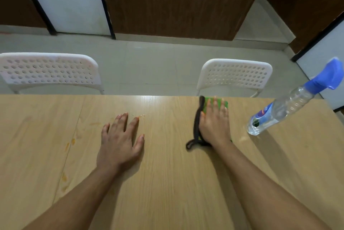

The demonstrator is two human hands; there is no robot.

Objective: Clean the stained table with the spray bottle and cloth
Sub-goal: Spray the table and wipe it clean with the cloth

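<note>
2 white perforated chairs stand beyond the far edge.

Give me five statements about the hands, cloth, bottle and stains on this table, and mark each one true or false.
1. The right hand lies flat on the green cloth. True.
2. The left hand holds the spray bottle. False: the left hand rests open on the bare table, and the bottle stands by itself to the right of the cloth.
3. Orange stains show on the table to the left of the left hand. True.
4. The bottle has a red spray head. False: it is blue.
5. Two white chairs stand beyond the table's far edge. True.
</note>
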